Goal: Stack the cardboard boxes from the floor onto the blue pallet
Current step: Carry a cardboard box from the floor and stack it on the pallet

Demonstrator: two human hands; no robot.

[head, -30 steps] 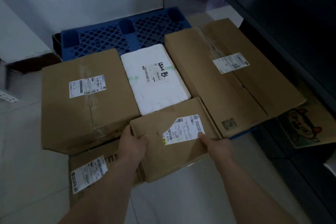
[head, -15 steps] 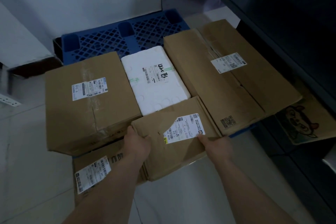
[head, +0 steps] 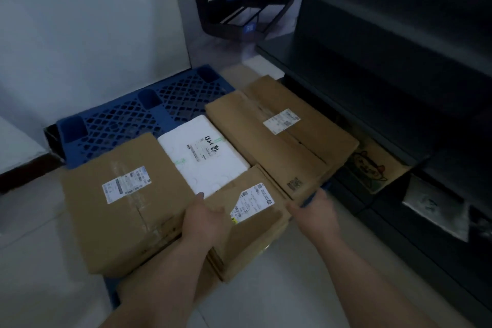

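Blue pallet (head: 170, 104): left fingers (head: 199, 198) grip the small box (head: 255, 237); right fingers (head: 296, 207) hang open.

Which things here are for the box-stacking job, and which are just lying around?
For the job: blue pallet, small cardboard box gripped by the left hand, right hand beside it, large cardboard box, long cardboard box, white foam box.

Just lying about: dark shelving, cartoon-printed cardboard, wire racks, plastic-wrapped parcel.

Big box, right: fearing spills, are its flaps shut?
Shut, loosely: big box flaps lie flat, but a dark gap runs along their seam.
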